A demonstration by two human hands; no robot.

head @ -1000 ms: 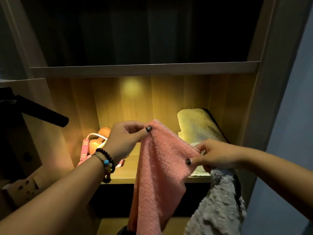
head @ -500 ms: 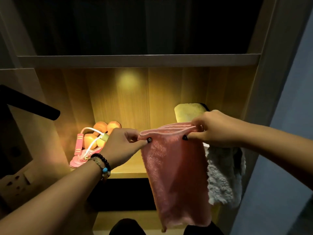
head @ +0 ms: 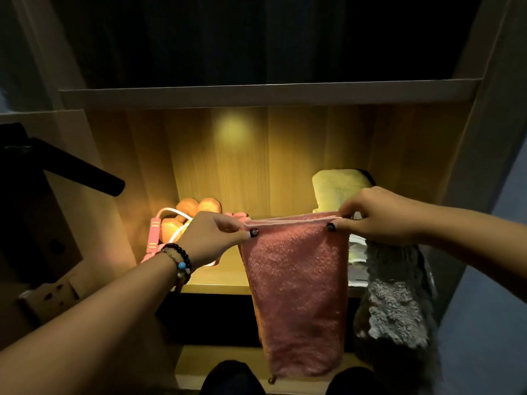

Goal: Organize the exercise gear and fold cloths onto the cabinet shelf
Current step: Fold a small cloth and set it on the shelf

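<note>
Both hands pinch the top edge of a pink terry cloth (head: pixel 296 295), doubled over and hanging as a long nubbly rectangle in front of the lit wooden cabinet shelf (head: pixel 219 280). The left hand (head: pixel 212 238), beaded bracelets (head: pixel 178 259) at its wrist, grips the left corner; the right hand (head: pixel 379 216) grips the right. On the shelf lie rounded orange dumbbells (head: pixel 196 206) tangled with a pink-handled skipping rope (head: pixel 154 235), and a folded yellow plush towel (head: pixel 336 186). A grey shaggy cloth (head: pixel 396 303) droops below the right hand.
</note>
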